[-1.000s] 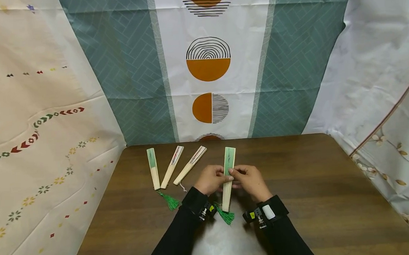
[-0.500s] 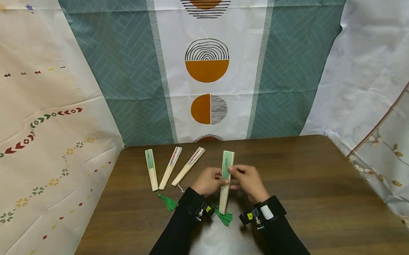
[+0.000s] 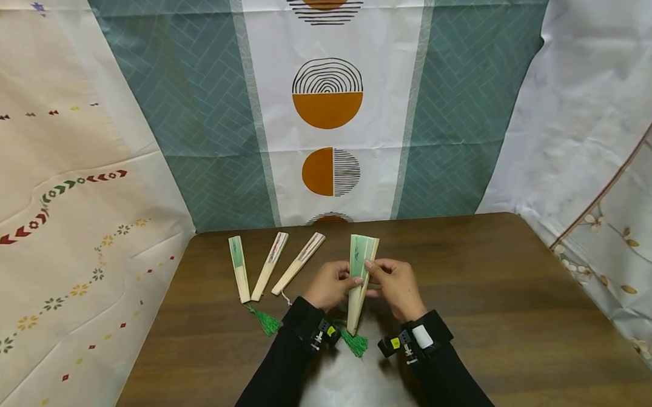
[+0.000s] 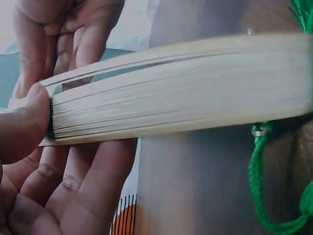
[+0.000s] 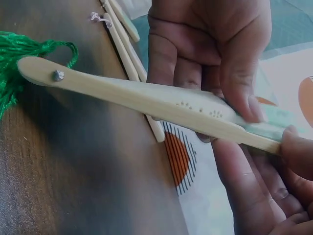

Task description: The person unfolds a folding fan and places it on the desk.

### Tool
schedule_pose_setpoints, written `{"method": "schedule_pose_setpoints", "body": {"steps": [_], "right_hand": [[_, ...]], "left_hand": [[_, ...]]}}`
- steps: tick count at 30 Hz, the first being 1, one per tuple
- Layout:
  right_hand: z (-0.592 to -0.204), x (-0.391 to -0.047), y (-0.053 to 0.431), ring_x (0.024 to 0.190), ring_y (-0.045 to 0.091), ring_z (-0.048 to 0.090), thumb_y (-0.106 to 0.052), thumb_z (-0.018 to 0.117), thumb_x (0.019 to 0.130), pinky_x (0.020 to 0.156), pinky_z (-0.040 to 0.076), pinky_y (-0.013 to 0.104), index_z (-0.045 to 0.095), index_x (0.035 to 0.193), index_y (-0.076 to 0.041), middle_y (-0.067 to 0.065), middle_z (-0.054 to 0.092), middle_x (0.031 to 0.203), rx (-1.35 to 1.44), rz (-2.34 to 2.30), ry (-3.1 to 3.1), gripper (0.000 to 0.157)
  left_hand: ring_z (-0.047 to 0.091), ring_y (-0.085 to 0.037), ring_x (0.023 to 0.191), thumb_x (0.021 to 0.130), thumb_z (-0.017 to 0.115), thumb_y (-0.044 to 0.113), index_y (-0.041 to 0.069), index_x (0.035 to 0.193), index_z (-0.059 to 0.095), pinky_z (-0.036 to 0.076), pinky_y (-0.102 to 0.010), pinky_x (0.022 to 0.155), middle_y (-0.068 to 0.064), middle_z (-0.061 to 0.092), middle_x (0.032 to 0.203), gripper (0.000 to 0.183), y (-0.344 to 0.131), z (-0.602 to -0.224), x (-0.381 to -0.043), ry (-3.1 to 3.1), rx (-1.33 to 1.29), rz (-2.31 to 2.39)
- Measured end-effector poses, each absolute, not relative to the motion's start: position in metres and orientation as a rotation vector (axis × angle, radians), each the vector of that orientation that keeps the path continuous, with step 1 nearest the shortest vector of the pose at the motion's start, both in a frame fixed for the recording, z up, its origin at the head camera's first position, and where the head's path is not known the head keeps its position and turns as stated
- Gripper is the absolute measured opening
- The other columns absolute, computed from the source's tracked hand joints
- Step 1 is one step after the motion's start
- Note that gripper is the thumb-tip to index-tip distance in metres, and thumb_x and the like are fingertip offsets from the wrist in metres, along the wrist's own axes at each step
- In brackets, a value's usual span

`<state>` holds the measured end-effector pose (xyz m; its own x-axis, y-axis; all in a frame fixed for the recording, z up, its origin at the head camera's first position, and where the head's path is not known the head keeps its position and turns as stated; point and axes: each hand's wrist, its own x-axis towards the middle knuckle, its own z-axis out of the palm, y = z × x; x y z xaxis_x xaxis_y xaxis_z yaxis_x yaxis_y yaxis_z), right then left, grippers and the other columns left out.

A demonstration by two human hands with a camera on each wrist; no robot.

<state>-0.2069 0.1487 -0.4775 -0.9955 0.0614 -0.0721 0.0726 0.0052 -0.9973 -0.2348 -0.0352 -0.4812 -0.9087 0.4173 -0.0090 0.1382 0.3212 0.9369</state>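
A folding fan [image 3: 358, 305] with green paper and pale wooden ribs is held up over the table by both hands, slightly spread at its top. My left hand [image 3: 331, 286] pinches its left side, thumb in front and fingers behind. On the other side, my right hand [image 3: 398, 288] pinches the outer rib near the paper. In the left wrist view the stacked ribs [image 4: 186, 93] show a narrow gap near one outer rib. A metal rivet [image 5: 58, 75] joins the ribs at the base, where a green tassel [image 3: 356, 342] hangs.
To the left lie three folded fans: a green one [image 3: 239, 268] with a green tassel [image 3: 267, 322], a pale one [image 3: 270, 266], and another pale one [image 3: 298, 263] with a whitish cord. The brown wooden table [image 3: 500, 317] meets a patterned cloth [image 3: 208, 142] at its back edge.
The fan in my hands has gone from folded to slightly spread, its right outer rib drawn to the right at the top. The fans on the table have stayed put.
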Motion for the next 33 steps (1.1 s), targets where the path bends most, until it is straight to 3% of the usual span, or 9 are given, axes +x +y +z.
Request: {"method": "schedule_pose_setpoints", "body": {"steps": [4, 9, 24, 33], "right_hand": [[-0.477, -0.207, 0.149, 0.09, 0.015, 0.083, -0.016, 0.071, 0.115, 0.073, 0.074, 0.032, 0.08, 0.125, 0.01, 0.02, 0.083, 0.109, 0.171, -2.208, 2.228, 0.029], [-0.475, -0.208, 0.151, 0.086, 0.013, 0.082, -0.015, 0.07, 0.115, 0.071, 0.073, 0.03, 0.079, 0.126, 0.011, 0.023, 0.083, 0.111, 0.196, -2.203, 2.237, 0.029], [-0.472, -0.209, 0.154, 0.081, 0.011, 0.08, -0.016, 0.069, 0.116, 0.07, 0.073, 0.029, 0.076, 0.122, 0.012, 0.016, 0.079, 0.102, 0.21, -2.182, 2.237, 0.03], [-0.474, -0.214, 0.16, 0.079, 0.011, 0.081, -0.012, 0.067, 0.116, 0.071, 0.073, 0.029, 0.072, 0.126, 0.016, 0.007, 0.076, 0.097, 0.255, -2.27, 2.131, 0.031]], "left_hand": [[0.069, -0.006, 0.075, 0.111, 0.073, 0.005, -0.008, 0.113, 0.075, 0.072, -0.038, 0.073, -0.027, 0.081, 0.099, 0.014, -0.036, -0.481, -0.235, 2.315, 0.474, 1.645], [0.073, -0.009, 0.076, 0.111, 0.072, 0.005, -0.008, 0.112, 0.075, 0.075, -0.049, 0.078, -0.025, 0.08, 0.096, 0.013, -0.036, -0.48, -0.235, 2.311, 0.434, 1.655], [0.075, -0.012, 0.081, 0.112, 0.071, 0.006, -0.008, 0.123, 0.074, 0.072, -0.035, 0.073, -0.023, 0.08, 0.101, 0.017, -0.036, -0.477, -0.235, 2.302, 0.401, 1.652], [0.079, -0.017, 0.089, 0.113, 0.068, 0.005, -0.009, 0.124, 0.071, 0.075, -0.041, 0.079, -0.024, 0.079, 0.104, 0.018, -0.039, -0.475, -0.235, 2.29, 0.387, 1.686]]}}
